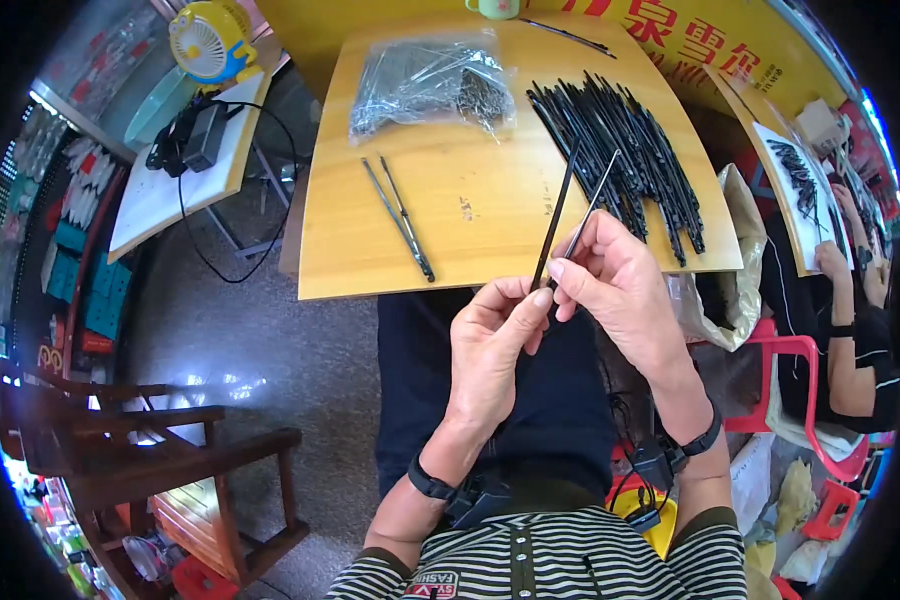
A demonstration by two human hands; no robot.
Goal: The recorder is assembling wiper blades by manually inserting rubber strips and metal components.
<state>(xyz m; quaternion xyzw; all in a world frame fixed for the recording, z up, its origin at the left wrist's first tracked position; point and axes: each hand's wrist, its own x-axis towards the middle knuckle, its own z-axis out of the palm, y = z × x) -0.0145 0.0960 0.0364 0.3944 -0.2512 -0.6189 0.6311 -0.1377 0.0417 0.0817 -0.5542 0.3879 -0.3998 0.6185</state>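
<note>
Just off the near edge of the wooden table, my left hand is closed, pinching a slim black rod that points up and away. My right hand pinches a thin metal rod with a pale tip. The fingertips of both hands nearly meet, and fingers hide the lower ends of both rods. Behind my right hand lies a heap of slim black rods. To the left, a pair of thin rods with dark lower ends rests on the table.
A clear plastic bag of thin metal pieces lies at the far left of the table. A single black rod and a green cup are at the back. An open sack stands right. A co-worker's hand is at another table.
</note>
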